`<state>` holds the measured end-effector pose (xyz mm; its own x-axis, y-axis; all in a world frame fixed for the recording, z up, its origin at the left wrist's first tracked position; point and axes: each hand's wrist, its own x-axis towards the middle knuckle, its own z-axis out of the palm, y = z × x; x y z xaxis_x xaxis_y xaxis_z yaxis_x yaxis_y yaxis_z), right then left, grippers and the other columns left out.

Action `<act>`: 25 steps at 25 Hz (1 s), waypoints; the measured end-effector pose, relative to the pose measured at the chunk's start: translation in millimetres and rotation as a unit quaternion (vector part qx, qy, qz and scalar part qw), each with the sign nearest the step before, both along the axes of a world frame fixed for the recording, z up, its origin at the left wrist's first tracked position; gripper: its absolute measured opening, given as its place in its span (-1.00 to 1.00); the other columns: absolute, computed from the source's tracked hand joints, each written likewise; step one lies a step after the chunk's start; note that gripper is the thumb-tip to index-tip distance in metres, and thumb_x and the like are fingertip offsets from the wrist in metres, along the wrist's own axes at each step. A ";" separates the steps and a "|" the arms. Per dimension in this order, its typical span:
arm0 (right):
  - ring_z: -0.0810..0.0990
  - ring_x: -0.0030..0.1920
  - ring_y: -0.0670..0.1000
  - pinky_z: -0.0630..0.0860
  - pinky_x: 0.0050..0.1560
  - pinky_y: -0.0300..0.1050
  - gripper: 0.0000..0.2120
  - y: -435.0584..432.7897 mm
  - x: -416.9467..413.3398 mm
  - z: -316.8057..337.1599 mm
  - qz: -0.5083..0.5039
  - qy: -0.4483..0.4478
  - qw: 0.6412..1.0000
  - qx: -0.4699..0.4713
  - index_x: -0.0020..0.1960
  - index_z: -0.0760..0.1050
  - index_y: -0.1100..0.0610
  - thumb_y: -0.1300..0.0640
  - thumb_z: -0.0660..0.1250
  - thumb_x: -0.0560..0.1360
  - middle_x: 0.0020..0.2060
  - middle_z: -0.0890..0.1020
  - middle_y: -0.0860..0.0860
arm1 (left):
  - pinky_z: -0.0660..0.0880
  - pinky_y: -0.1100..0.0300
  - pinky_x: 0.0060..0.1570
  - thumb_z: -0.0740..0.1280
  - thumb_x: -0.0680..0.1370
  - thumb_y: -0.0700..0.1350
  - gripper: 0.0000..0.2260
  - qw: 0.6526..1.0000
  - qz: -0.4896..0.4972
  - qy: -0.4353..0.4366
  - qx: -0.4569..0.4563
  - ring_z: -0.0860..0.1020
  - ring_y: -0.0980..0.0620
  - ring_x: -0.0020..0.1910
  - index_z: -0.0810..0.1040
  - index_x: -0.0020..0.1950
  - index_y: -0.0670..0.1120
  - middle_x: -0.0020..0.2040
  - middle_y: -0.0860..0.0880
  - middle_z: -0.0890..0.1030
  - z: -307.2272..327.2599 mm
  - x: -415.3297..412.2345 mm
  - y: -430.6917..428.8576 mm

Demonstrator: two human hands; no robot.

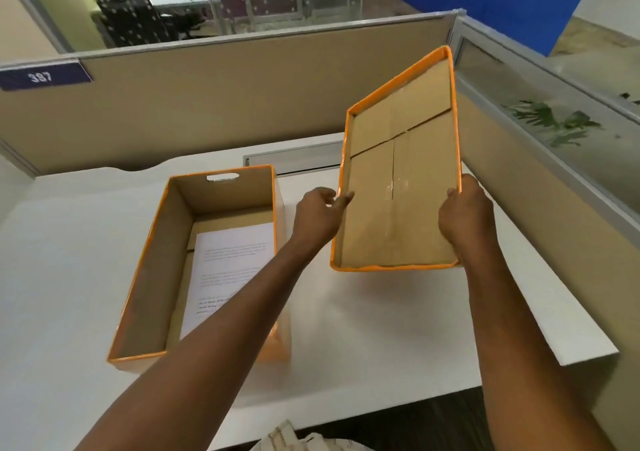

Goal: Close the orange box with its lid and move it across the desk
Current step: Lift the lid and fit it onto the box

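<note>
The orange box (194,263) sits open on the white desk (69,243), a printed sheet (228,263) flat inside – brown cardboard walls, orange rim. I hold its lid (398,180) tilted above the desk, right hand (464,215) gripping one edge, left hand (318,215) half-open, fingertips touching the other. A partition label (41,76) reads 387.

A tan partition (207,104) runs along the far edge of the white bench (69,277), bearing a dark "387" label (43,76) at far left. Beyond it, a black chair (128,14).
</note>
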<state>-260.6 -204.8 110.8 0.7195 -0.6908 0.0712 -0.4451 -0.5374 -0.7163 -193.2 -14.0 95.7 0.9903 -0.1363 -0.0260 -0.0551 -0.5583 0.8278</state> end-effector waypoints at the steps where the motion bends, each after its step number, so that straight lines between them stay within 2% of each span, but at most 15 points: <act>1: 0.53 0.11 0.27 0.38 -0.08 -0.06 -0.76 16.3 2.1 10.8 0.009 -0.002 1.000 -0.026 0.21 0.37 0.24 0.27 0.09 0.56 0.13 0.56 0.25 | 0.55 -0.08 0.09 0.27 0.53 0.13 -0.55 0.999 -0.013 0.010 -0.047 0.60 -0.09 0.01 0.59 0.09 -0.26 0.06 -0.24 0.64 16.6 -0.1 -3.5; 2: 0.54 0.13 0.28 0.45 -0.03 0.00 -0.70 33.6 4.3 20.8 0.016 0.002 0.999 -0.051 0.28 0.33 0.23 0.27 0.10 0.56 0.15 0.55 0.25 | 0.56 -0.14 0.06 0.26 0.53 0.17 -0.51 0.996 -0.028 0.022 -0.086 0.60 -0.08 -0.04 0.59 0.06 -0.27 0.02 -0.26 0.64 31.8 -0.6 -7.1; 4: 0.54 0.18 0.27 0.50 0.10 0.11 -0.58 69.4 7.7 36.5 0.024 0.011 0.995 -0.097 0.41 0.22 0.19 0.25 0.15 0.57 0.24 0.52 0.23 | 0.55 -0.15 0.10 0.24 0.49 0.26 -0.40 0.989 -0.053 0.056 -0.125 0.58 -0.09 0.08 0.50 0.24 -0.23 0.17 -0.24 0.59 59.6 -2.1 -12.8; 6: 0.57 0.15 0.23 0.53 0.08 0.09 -0.54 104.0 9.6 46.0 0.031 -0.004 0.989 -0.145 0.45 0.16 0.20 0.21 0.16 0.58 0.25 0.51 0.22 | 0.54 -0.14 0.14 0.25 0.47 0.29 -0.29 0.980 -0.077 0.098 -0.155 0.54 -0.13 0.16 0.31 0.43 -0.18 0.33 -0.18 0.48 81.2 -5.2 -11.5; 7: 0.59 0.12 0.21 0.54 0.05 0.05 -0.55 120.7 9.8 49.6 0.035 -0.018 0.985 -0.168 0.45 0.17 0.21 0.20 0.15 0.59 0.21 0.53 0.21 | 0.55 -0.12 0.12 0.28 0.46 0.28 -0.28 0.975 -0.088 0.109 -0.170 0.55 -0.12 0.13 0.27 0.44 -0.16 0.32 -0.15 0.48 89.1 -6.7 -7.5; 8: 0.60 0.08 0.18 0.54 0.01 0.02 -0.57 136.3 10.0 52.5 0.041 -0.031 0.981 -0.184 0.44 0.20 0.23 0.20 0.13 0.59 0.17 0.55 0.21 | 0.57 -0.08 0.09 0.31 0.46 0.25 -0.32 0.972 -0.095 0.106 -0.186 0.57 -0.10 0.09 0.33 0.41 -0.16 0.27 -0.13 0.53 94.3 -6.5 -1.2; 10: 0.61 0.05 0.15 0.53 0.00 -0.02 -0.60 165.6 10.3 58.0 0.056 -0.046 0.979 -0.191 0.42 0.23 0.25 0.18 0.11 0.60 0.13 0.58 0.19 | 0.59 0.04 -0.06 0.38 0.46 0.16 -0.54 0.968 -0.085 0.076 -0.223 0.62 -0.06 -0.10 0.52 0.12 -0.19 -0.01 -0.13 0.65 98.1 -1.9 16.9; 12: 0.62 0.04 0.14 0.54 0.00 -0.04 -0.57 194.5 10.8 63.6 0.088 -0.058 0.980 -0.171 0.42 0.21 0.24 0.16 0.15 0.59 0.11 0.60 0.17 | 0.49 0.08 -0.24 0.43 0.46 0.00 -0.73 0.959 -0.055 0.067 -0.271 0.52 -0.06 -0.30 0.48 -0.12 -0.19 -0.26 -0.15 0.54 97.1 4.2 41.5; 14: 0.63 0.03 0.13 0.53 -0.04 -0.06 -0.52 218.5 10.0 67.6 0.151 -0.076 0.978 -0.119 0.42 0.21 0.19 0.12 0.24 0.55 0.09 0.62 0.13 | 0.49 0.10 -0.32 0.41 0.45 -0.15 -0.85 0.950 -0.020 0.086 -0.300 0.49 -0.07 -0.30 0.46 -0.14 -0.17 -0.23 -0.18 0.49 96.8 12.4 69.3; 16: 0.60 0.06 0.05 0.47 -0.05 -0.11 -0.42 230.6 9.1 69.0 0.233 -0.080 0.969 -0.010 0.41 0.23 0.08 0.00 0.36 0.46 0.14 0.59 0.03 | 0.58 0.15 -0.33 0.36 0.45 -0.21 -0.93 0.943 -0.007 0.109 -0.314 0.59 -0.04 -0.31 0.50 -0.11 -0.14 -0.16 -0.16 0.58 96.8 24.3 107.1; 18: 0.56 0.08 -0.09 0.46 -0.01 -0.15 -0.34 229.3 8.1 70.3 0.266 -0.104 0.951 0.119 0.38 0.29 0.02 -0.13 0.42 0.36 0.17 0.56 -0.07 | 0.63 -0.04 -0.10 0.34 0.45 -0.18 -0.73 0.929 -0.015 0.159 -0.333 0.65 -0.10 -0.11 0.51 0.14 -0.06 0.01 -0.16 0.64 94.3 37.4 151.2; 20: 0.55 0.14 -0.05 0.49 0.04 -0.09 -0.38 217.6 11.6 62.3 0.197 -0.146 0.965 0.090 0.33 0.36 0.05 -0.21 0.37 0.37 0.20 0.56 -0.03 | 0.59 -0.17 -0.04 0.34 0.46 -0.14 -0.57 0.912 -0.033 0.214 -0.348 0.60 -0.23 0.05 0.39 0.31 -0.01 0.13 -0.18 0.61 88.8 47.8 195.5; 21: 0.53 0.21 0.03 0.48 0.09 -0.03 -0.39 211.3 14.4 55.4 0.140 -0.132 0.981 0.030 0.33 0.35 0.08 -0.24 0.31 0.41 0.25 0.53 0.03 | 0.60 -0.13 -0.11 0.34 0.46 -0.14 -0.57 0.905 -0.036 0.230 -0.356 0.60 -0.23 0.06 0.38 0.32 0.00 0.14 -0.18 0.60 85.7 49.8 216.8; 23: 0.41 0.34 0.20 0.43 0.21 0.13 -0.32 199.5 18.8 41.6 0.064 -0.008 0.998 -0.015 0.42 0.23 0.11 -0.28 0.18 0.46 0.38 0.40 0.14 | 0.59 -0.08 -0.12 0.33 0.46 -0.15 -0.56 0.887 -0.021 0.258 -0.382 0.59 -0.25 0.10 0.39 0.34 -0.06 0.19 -0.20 0.60 76.2 52.0 247.4; 25: 0.39 0.34 0.27 0.40 0.22 0.24 -0.26 198.2 21.9 29.5 0.097 0.109 0.987 0.071 0.49 0.09 0.06 -0.33 0.09 0.46 0.44 0.31 0.15 | 0.54 -0.14 0.02 0.30 0.47 -0.14 -0.55 0.870 -0.012 0.274 -0.410 0.55 -0.28 0.19 0.38 0.37 -0.10 0.26 -0.23 0.56 65.6 51.4 269.1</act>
